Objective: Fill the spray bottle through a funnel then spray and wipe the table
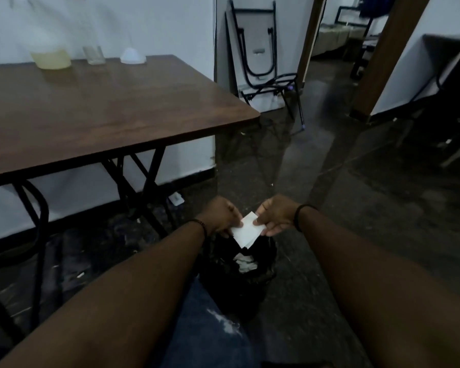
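Observation:
Both my hands hold a folded white paper tissue (247, 231) low over a black bin bag (239, 272) on the floor. My left hand (222, 217) pinches its left edge and my right hand (274, 217) pinches its right edge. The brown table (104, 110) stands to my left. On its far edge sit a clear jug of yellowish liquid (52, 58), a clear spray bottle (93, 55) whose top is blurred, and a white funnel (132, 55) lying mouth down.
White scraps lie inside the bin bag. A folded table and a black chair frame (260, 62) lean against the wall behind the table. A doorway (340, 35) opens at the back right. Dark furniture (449, 102) stands at the right. The floor is dark and wet-looking.

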